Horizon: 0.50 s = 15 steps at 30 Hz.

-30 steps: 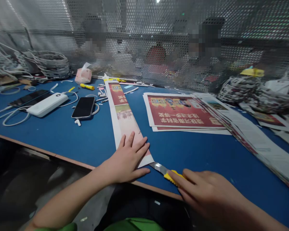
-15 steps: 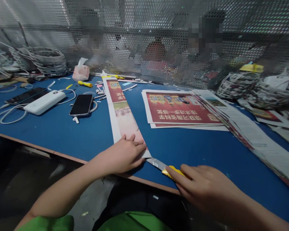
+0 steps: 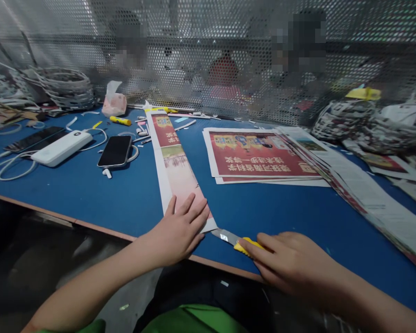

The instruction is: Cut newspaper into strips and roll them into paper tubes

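Observation:
A long folded strip of printed paper (image 3: pixel 173 159) lies lengthwise on the blue table (image 3: pixel 100 194). My left hand (image 3: pixel 180 229) lies flat on its near end, fingers stretched out. My right hand (image 3: pixel 291 263) is closed on a yellow utility knife (image 3: pixel 241 243). The bare blade points left and its tip touches the strip's near right corner.
A stack of red printed sheets (image 3: pixel 260 159) lies right of the strip, with more papers (image 3: pixel 367 194) further right. A phone (image 3: pixel 115 151), a white power bank (image 3: pixel 60 148) and cables sit at left. A perforated metal screen (image 3: pixel 208 60) stands behind, with people beyond it.
My left hand curled its fingers half a second ago and has flattened again on the strip's end. The knife hand has stayed at the near corner.

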{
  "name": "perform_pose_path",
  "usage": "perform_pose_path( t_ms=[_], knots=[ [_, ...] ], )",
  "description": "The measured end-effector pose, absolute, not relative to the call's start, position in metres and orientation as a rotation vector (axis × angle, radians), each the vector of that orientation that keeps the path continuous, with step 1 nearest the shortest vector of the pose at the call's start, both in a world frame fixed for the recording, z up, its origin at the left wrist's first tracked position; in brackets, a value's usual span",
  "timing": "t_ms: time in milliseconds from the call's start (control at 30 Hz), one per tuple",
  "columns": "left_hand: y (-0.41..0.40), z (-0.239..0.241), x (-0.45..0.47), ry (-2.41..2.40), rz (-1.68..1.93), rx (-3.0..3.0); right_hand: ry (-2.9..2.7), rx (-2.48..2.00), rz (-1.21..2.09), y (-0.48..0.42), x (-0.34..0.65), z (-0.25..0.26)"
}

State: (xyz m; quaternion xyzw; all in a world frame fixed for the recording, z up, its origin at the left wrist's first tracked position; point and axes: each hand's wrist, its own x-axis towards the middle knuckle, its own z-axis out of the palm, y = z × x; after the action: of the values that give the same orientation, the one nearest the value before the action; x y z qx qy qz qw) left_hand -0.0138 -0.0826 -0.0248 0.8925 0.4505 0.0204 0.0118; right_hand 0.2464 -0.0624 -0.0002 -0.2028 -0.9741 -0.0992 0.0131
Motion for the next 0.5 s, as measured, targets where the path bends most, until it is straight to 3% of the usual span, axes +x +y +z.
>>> perform_pose_path(
  t_ms=[500],
  knots=[
    [-0.0870,-0.0199,-0.0232,1.263,0.104,2.755,-3.022,-0.640,-0.314,-0.0628,0.2436,0.0010]
  ],
)
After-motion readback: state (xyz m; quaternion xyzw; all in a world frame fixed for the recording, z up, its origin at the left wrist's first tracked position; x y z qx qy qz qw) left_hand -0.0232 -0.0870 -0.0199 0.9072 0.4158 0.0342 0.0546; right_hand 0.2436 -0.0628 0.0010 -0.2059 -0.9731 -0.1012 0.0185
